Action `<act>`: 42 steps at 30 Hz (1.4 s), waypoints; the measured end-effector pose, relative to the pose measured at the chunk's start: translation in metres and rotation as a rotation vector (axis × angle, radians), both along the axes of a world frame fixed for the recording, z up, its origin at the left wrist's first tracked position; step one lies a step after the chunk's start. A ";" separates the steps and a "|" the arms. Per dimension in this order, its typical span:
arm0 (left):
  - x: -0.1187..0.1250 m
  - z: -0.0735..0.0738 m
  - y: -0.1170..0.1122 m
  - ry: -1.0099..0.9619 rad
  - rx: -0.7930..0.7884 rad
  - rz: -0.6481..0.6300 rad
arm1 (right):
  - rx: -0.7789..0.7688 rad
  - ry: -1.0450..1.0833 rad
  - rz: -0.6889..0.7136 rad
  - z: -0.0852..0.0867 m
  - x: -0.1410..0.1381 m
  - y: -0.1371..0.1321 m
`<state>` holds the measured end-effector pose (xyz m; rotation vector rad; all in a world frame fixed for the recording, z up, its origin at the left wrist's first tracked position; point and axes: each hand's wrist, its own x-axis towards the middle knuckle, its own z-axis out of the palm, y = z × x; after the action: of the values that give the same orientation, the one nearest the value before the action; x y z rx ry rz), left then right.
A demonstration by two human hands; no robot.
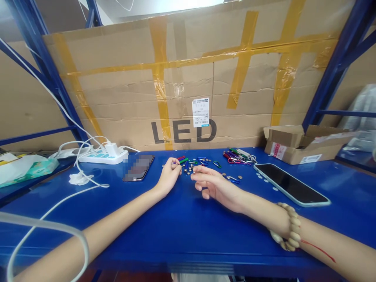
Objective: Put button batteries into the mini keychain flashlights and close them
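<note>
My left hand (170,172) rests on the blue table (182,227) with its fingers curled around a small thin silver part near a red and a green pen-like piece (182,159). My right hand (210,183) lies beside it, thumb and forefinger pinched at a cluster of small round silver button cells (188,169). What the right fingers hold is too small to name. Small carabiner clips (205,161) lie just beyond the hands. A beaded bracelet (289,227) circles my right wrist.
A dark phone (138,167) lies left of the hands, a larger phone (290,185) to the right. A heap of coloured keychain pieces (239,156) sits behind. A white power strip (101,156) with cables, an open cardboard box (302,145) and a taped cardboard wall (188,86) stand at the back.
</note>
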<state>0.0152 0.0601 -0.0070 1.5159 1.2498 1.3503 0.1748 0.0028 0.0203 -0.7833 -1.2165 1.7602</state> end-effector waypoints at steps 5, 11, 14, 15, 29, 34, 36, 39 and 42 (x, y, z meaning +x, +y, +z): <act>-0.001 -0.002 0.000 0.101 0.085 -0.018 | 0.045 -0.020 -0.023 -0.004 0.001 0.003; -0.004 0.002 -0.007 0.615 0.444 -0.031 | 0.109 -0.068 -0.050 -0.008 0.002 0.004; -0.005 -0.001 -0.005 0.813 0.495 -0.207 | 0.123 -0.079 -0.090 -0.008 0.002 0.005; -0.005 -0.003 -0.004 0.852 0.475 -0.255 | 0.121 -0.078 -0.106 -0.008 0.002 0.005; -0.009 -0.008 0.005 1.026 0.500 -0.223 | 0.116 -0.050 -0.343 -0.009 0.006 0.020; -0.010 -0.008 0.008 0.989 0.586 -0.255 | 0.113 -0.052 -0.388 -0.007 0.006 0.021; -0.010 -0.007 0.008 0.975 0.620 -0.272 | 0.113 -0.047 -0.394 -0.006 0.006 0.021; -0.009 -0.007 0.008 0.932 0.652 -0.317 | 0.110 -0.050 -0.385 -0.006 0.007 0.021; -0.008 -0.006 0.008 0.875 0.680 -0.373 | 0.110 -0.050 -0.375 -0.008 0.008 0.022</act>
<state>0.0074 0.0685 -0.0134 2.8544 0.8925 0.8921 0.1823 0.0246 0.0124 -0.9274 -1.1053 1.3658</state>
